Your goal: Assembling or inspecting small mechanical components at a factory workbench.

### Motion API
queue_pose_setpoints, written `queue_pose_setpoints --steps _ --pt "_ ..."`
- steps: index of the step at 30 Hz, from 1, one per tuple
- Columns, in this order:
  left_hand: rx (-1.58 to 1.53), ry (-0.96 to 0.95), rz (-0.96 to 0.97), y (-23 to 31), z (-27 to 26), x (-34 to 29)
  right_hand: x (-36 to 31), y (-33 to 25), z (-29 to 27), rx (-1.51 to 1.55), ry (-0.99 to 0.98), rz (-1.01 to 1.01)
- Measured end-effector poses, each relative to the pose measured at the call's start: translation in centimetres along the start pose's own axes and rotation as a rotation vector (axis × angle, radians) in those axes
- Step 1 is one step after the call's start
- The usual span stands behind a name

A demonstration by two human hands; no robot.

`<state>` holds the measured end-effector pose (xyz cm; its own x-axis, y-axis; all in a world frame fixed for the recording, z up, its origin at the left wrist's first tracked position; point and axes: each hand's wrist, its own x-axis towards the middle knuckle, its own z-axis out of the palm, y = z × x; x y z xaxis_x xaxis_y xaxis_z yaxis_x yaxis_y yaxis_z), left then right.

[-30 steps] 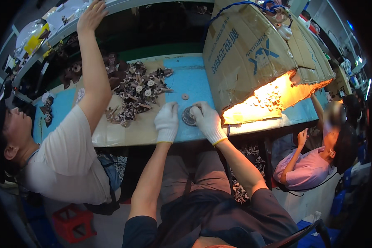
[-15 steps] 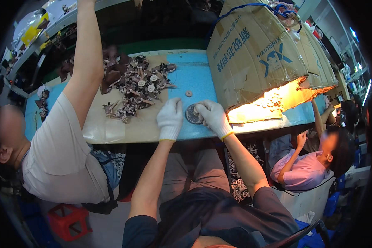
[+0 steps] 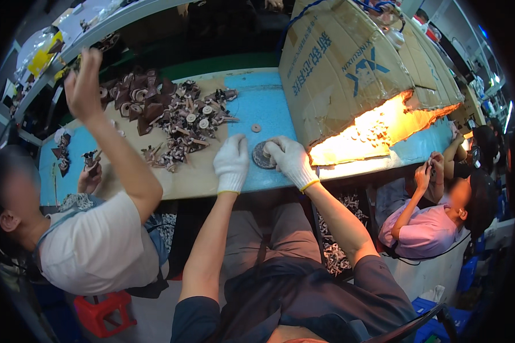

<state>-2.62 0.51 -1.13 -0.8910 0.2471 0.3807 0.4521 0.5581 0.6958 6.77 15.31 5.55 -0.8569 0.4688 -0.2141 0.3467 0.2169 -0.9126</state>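
Note:
My left hand (image 3: 232,164), in a white knitted glove, rests on the blue table top with its fingers curled in. Whatever those fingers may hold is hidden. Just to its right is a dark grey round disc (image 3: 260,156), lying flat. My right hand (image 3: 290,162), gloved the same way, has thumb and fingers closed at the disc's right side and covers part of it. Beyond the disc lies a small pinkish ring (image 3: 256,128). Further left, a heap of small brown and pink moulded parts (image 3: 186,123) spreads over a tan sheet (image 3: 146,182).
A large cardboard box (image 3: 343,74) stands at the right, its torn opening (image 3: 360,143) glowing bright orange. At left, a co-worker's raised arm (image 3: 123,151) reaches over the table. Another person (image 3: 426,228) sits at right. A red stool (image 3: 104,313) stands on the floor.
The left co-worker's arm has drawn back from the far side, and the other hand now shows, holding a small part. My hands stay almost where they were.

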Motion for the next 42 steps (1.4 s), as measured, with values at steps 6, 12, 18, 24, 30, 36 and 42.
queue_pose_setpoints --steps 6,12,18,24,30,36,42 --pt "0.017 0.019 0.056 0.3 0.0 0.2 -5.0 2.4 -3.1 -0.045 0.081 -0.198" --pt "-0.020 0.032 0.229 -2.5 1.4 -0.2 -15.3 13.8 -10.0 -0.210 0.111 0.029" --pt "-0.087 -0.157 -0.074 -1.8 1.3 -0.3 -28.0 32.8 -13.4 -0.910 0.133 0.410" --pt "-0.072 -0.163 -0.079 -0.6 0.9 0.1 -28.3 34.6 -12.6 -0.859 0.202 0.393" --pt "-0.038 -0.137 -0.048 -0.3 0.6 0.1 -25.7 36.5 -14.6 -0.495 0.322 0.478" --pt "-0.055 -0.129 -0.052 -0.4 0.9 0.1 -24.9 39.3 -16.7 -0.375 0.450 0.481" --pt "-0.065 -0.148 -0.053 -0.9 0.9 0.1 -24.3 37.9 -16.7 -0.003 0.472 0.538"
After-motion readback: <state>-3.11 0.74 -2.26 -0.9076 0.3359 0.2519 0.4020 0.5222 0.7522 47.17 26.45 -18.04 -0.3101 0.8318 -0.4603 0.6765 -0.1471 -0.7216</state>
